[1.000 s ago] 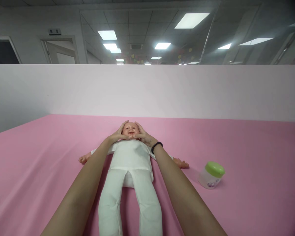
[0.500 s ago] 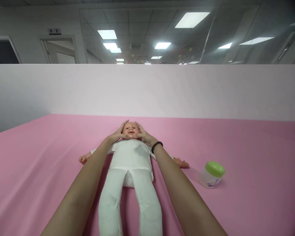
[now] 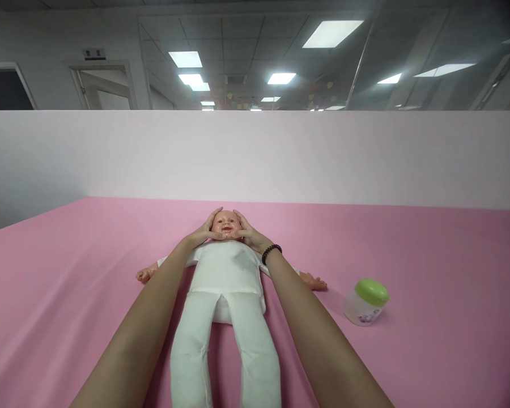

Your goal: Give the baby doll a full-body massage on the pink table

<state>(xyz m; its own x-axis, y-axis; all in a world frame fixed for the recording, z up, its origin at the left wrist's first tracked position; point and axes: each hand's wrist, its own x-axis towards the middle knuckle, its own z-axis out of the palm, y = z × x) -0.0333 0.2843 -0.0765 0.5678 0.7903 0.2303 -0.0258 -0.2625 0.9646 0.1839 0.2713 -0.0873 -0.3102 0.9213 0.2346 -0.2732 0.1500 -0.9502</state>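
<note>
A baby doll [image 3: 227, 272] with a white cloth body lies face up, its legs toward me and its plastic hands spread out to both sides. My left hand [image 3: 204, 231] cups the left side of the doll's head [image 3: 226, 222], thumb on the chin. On the opposite side, my right hand [image 3: 251, 234] holds the head in the same way, its thumb also by the chin. A dark beaded band circles my right wrist. The doll's smiling face shows between my hands.
Pink cloth [image 3: 442, 283] covers the surface under the doll. To the right stands a jar [image 3: 365, 306] with a green lid, near the doll's hand. A white partition [image 3: 280, 156] rises behind the far edge.
My left thumb has slid slightly inward along the doll's chin. Everything else looks the same.
</note>
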